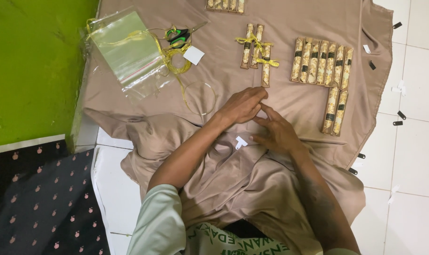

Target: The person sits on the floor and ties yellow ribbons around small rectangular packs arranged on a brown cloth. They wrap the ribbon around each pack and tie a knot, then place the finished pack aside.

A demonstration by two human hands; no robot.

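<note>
Bright even light, soft shadows, sharp

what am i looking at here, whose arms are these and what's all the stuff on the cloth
This is one picture from a camera worn on a person's head, looking down at that person's own two bare hands. No machine is involved. The left hand and the right hand meet fingertip to fingertip over a beige cloth spread across a white tiled floor. Whether they pinch anything is too small to tell.

On the cloth lie a row of slim gold patterned boxes, three similar boxes tied with yellow ribbon, green-handled scissors, loose yellow ribbon, a stack of clear plastic bags and a small white tag. A bright green mat lies to the left.
</note>
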